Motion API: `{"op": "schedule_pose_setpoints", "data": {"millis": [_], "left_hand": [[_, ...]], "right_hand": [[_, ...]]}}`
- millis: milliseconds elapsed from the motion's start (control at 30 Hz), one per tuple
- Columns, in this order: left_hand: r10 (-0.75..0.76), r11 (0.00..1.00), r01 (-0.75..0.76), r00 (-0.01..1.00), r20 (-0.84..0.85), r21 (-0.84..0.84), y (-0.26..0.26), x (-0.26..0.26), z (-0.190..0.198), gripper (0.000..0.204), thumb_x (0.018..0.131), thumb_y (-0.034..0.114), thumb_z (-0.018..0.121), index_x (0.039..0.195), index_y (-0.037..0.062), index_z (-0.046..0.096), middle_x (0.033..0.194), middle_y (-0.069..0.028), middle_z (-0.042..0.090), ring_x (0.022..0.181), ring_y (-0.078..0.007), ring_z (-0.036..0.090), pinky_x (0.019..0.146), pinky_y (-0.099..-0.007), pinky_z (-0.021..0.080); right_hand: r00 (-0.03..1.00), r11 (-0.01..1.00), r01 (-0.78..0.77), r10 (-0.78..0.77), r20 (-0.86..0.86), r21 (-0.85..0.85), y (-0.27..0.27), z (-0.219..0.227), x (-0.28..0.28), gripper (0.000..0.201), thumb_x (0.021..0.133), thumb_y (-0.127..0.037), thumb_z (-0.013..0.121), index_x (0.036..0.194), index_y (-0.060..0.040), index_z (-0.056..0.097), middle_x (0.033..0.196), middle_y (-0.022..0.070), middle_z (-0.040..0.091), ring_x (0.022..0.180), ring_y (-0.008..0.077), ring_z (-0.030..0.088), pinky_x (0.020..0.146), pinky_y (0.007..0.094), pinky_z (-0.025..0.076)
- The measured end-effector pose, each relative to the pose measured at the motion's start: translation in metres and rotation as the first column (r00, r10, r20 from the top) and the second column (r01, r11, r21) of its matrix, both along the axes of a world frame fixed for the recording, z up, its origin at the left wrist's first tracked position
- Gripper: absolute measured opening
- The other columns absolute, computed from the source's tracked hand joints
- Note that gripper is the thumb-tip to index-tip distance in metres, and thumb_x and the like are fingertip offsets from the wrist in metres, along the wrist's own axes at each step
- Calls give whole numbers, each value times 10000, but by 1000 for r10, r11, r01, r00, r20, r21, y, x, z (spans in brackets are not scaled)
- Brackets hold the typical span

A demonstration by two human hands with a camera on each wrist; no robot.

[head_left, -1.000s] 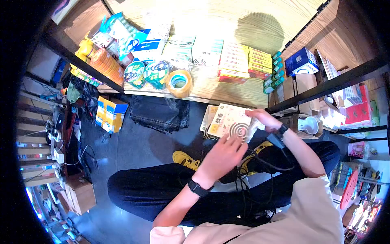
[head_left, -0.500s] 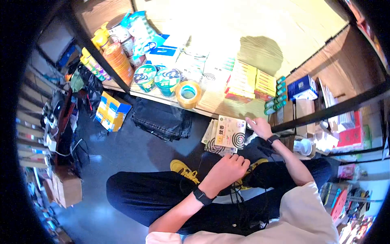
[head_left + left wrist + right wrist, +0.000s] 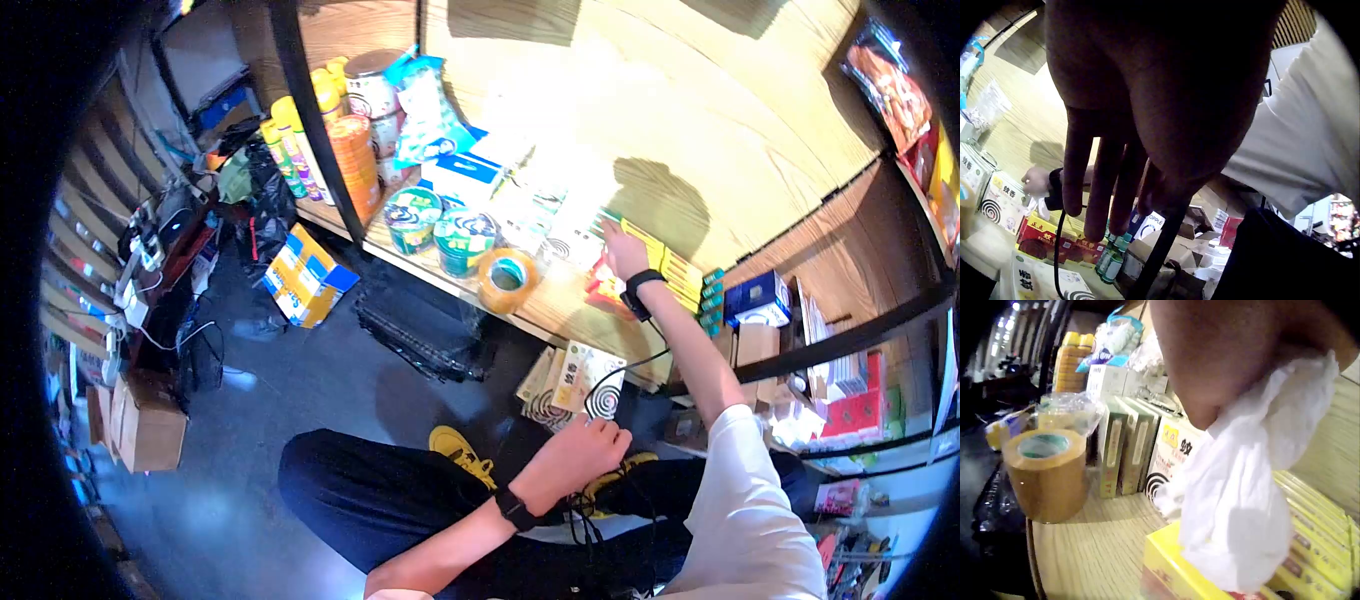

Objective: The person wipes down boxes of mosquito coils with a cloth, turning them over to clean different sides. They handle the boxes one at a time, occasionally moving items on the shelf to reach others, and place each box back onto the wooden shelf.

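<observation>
My right hand (image 3: pixel 628 252) is over the shelf and grips a crumpled white tissue (image 3: pixel 1241 506), which hangs down in the right wrist view. Right behind the tissue stands a white mosquito coil box (image 3: pixel 1169 450) with a black spiral. Yellow-and-red boxes (image 3: pixel 1169 550) lie below the tissue, partly covered by it. Down near the floor, my left hand (image 3: pixel 580 455) holds nothing; its fingers hang relaxed in the left wrist view. Just beyond it lie a few mosquito coil boxes (image 3: pixel 585 365), the top one overlapping the others.
A tape roll (image 3: pixel 507 280) sits at the shelf's front edge beside green tubs (image 3: pixel 465 240). Small green bottles (image 3: pixel 711 300) line the right of the yellow boxes. Black folded bags (image 3: pixel 420 325) and an orange-and-blue carton (image 3: pixel 308 278) are on the floor. A black cable runs between the wrists.
My right hand has let go of the mosquito coil box and moved up to the shelf with the tissue. That box now lies on the others; my left hand has come off it.
</observation>
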State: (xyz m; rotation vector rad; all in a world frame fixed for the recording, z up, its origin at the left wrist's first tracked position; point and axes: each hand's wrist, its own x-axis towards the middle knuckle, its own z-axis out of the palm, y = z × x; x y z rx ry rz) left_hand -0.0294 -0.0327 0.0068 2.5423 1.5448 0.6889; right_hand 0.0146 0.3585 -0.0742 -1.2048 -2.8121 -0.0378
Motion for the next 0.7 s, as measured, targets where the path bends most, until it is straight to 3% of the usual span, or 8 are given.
{"op": "schedule_pose_setpoints", "data": {"millis": [167,233,300,333,433,567,633,700], "left_hand": [[42,998,-42,999,4,40,-1,-9,-2,113,862,132,608,955,68,606,841,-49,654,826,-212,684,748,-354,531],[47,999,-47,999,4,22,-2,-12,-1,114,863,131,614,956,66,606,841,-48,660,836,-208,688,749,-354,535],[61,998,-61,998,-9,4,-3,-11,-1,112,855,129,619,948,67,609,837,-46,660,840,-202,688,746,-351,537],[58,998,-58,998,-2,5,-3,-11,-2,112,855,129,619,948,67,609,837,-46,660,840,-202,688,746,-351,537],[47,999,-47,998,28,4,-4,-10,-5,111,847,125,623,941,69,614,820,-43,655,829,-199,687,743,-347,539],[46,999,-45,997,57,-15,-6,-12,-3,118,847,127,623,948,64,621,825,-46,665,823,-207,691,752,-351,544],[47,999,-46,998,47,-29,-5,-14,-3,121,850,128,622,952,62,623,829,-49,671,822,-211,694,756,-353,545],[69,997,-69,997,19,-29,-6,-12,-5,125,853,131,619,956,60,622,834,-52,676,818,-214,697,767,-361,547]], "right_hand": [[994,994,106,-106,26,-21,-18,-27,-32,671,815,-161,727,1388,63,458,1391,251,556,1022,389,690,823,472,579],[995,996,87,-86,-44,27,-20,-32,-34,638,804,-152,745,1345,66,487,1298,239,609,987,389,696,810,475,580],[997,994,77,-79,20,78,-15,-36,-31,593,808,-140,742,1319,52,510,1210,222,643,942,386,702,788,475,581],[1000,979,0,2,-10,202,-16,-43,-30,458,833,-151,741,1187,58,537,1170,251,652,842,397,724,696,485,588],[1000,985,11,-8,-18,172,-15,-46,-29,385,838,-147,733,1129,29,554,1098,224,664,818,377,723,688,477,588],[992,990,123,-124,12,71,-4,-42,-32,416,822,-167,767,1152,-8,569,1149,192,661,917,365,711,726,460,588],[995,976,94,-89,-34,195,6,-43,-33,394,825,-216,789,1108,-42,579,1111,170,678,903,357,715,705,452,591],[992,976,115,-121,22,185,13,-42,-32,390,841,-262,790,1112,-66,591,1034,161,705,930,342,722,725,472,588]]}}
